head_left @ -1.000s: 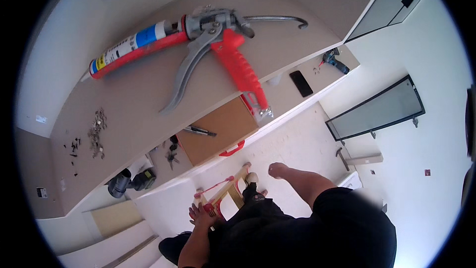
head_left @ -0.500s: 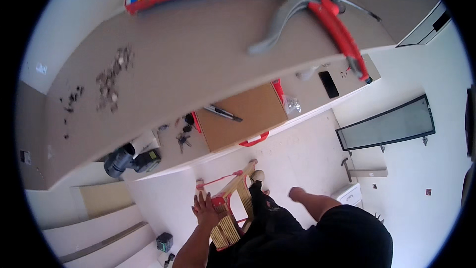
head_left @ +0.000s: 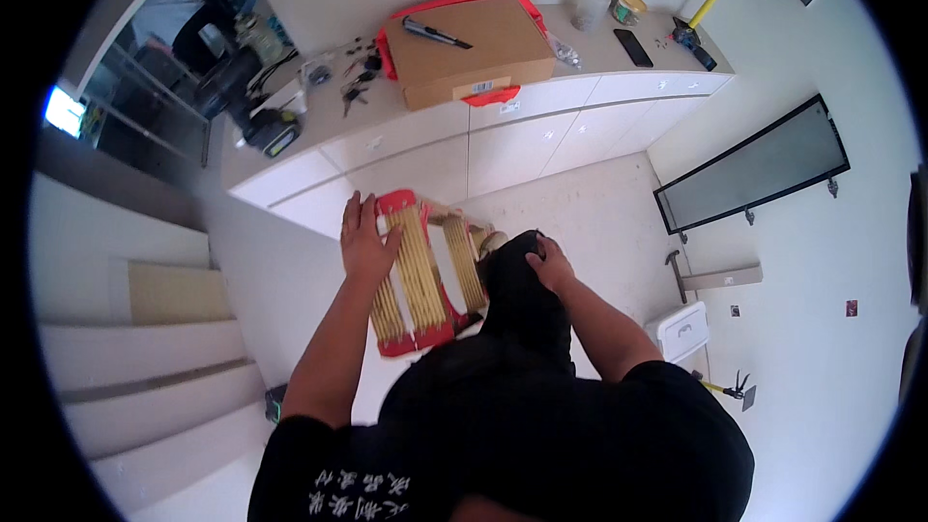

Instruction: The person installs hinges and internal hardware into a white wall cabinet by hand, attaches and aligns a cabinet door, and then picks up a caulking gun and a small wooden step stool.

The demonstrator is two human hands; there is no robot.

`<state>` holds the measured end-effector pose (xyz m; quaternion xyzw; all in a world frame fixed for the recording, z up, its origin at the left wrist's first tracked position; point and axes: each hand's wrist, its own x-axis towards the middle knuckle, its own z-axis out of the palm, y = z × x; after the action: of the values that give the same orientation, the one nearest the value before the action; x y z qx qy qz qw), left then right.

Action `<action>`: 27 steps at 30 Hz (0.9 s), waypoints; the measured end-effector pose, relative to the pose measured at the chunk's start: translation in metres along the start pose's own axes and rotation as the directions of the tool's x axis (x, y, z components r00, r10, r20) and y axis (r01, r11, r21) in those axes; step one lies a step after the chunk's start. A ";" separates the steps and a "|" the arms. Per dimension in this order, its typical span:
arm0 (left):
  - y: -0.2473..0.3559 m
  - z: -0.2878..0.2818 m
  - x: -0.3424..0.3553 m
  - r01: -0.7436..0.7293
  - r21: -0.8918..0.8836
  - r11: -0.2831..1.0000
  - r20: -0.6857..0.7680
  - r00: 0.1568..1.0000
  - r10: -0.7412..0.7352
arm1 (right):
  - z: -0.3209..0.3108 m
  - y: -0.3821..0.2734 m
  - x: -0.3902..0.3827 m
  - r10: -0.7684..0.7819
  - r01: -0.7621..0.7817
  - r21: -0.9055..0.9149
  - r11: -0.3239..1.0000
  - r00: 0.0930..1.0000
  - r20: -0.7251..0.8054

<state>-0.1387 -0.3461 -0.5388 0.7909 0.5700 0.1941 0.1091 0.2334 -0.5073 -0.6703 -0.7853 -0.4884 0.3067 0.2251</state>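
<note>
A step ladder [head_left: 420, 275] with yellowish slatted treads and red end pieces stands beside my legs, left of centre. My left hand [head_left: 365, 244] holds its left edge near the top, thumb over the slats and fingers along the outer side. My right hand [head_left: 553, 266] rests on the knee of my black trousers [head_left: 527, 304], fingers apart and holding nothing. Part of a shoe [head_left: 492, 243] shows beside the ladder. The ladder's lower legs are mostly hidden.
Ahead runs a low white cabinet [head_left: 512, 140] bearing a cardboard box [head_left: 483, 56] with a utility knife [head_left: 435, 33], keys [head_left: 354, 97], a phone [head_left: 633, 47] and a cordless tool [head_left: 274, 130]. A framed glass panel [head_left: 754, 169] leans at right, above a hammer [head_left: 677, 271]. Boards stand at left.
The view has shifted; the upper shelf and the caulking gun have left it. My right hand has come onto my knee. The ladder appears larger, its slatted treads more visible, with my left hand still at it.
</note>
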 end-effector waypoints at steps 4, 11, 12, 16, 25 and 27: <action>-0.002 -0.007 -0.040 0.122 -0.164 0.979 -0.073 0.988 -0.135 | -0.053 0.008 -0.059 0.071 -0.046 -0.152 0.987 0.984 0.165; -0.035 0.005 -0.114 0.698 -0.684 0.211 0.587 0.698 -0.409 | -0.030 0.206 -0.223 0.354 -0.377 0.165 0.911 0.923 0.152; -0.034 0.008 -0.118 0.695 -0.693 0.194 0.582 0.697 -0.418 | -0.035 0.223 -0.235 0.406 -0.351 -0.206 0.913 0.821 0.402; -0.048 0.022 -0.112 0.680 -0.677 0.280 0.538 0.718 -0.442 | -0.027 0.248 -0.288 0.235 0.106 -0.400 0.910 0.662 0.711; -0.011 -0.014 -0.120 0.767 -0.368 0.526 0.351 0.638 -0.685 | -0.082 0.306 -0.183 0.245 -0.093 -0.266 0.959 0.744 0.622; -0.014 0.001 -0.136 0.795 -0.439 0.419 0.426 0.595 -0.682 | -0.117 0.344 -0.117 0.287 -0.219 -0.189 0.957 0.789 0.543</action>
<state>-0.1880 -0.4699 -0.5700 0.3947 0.7558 0.2191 0.4743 0.4921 -0.7648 -0.7811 -0.7293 -0.4402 0.5235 -0.0187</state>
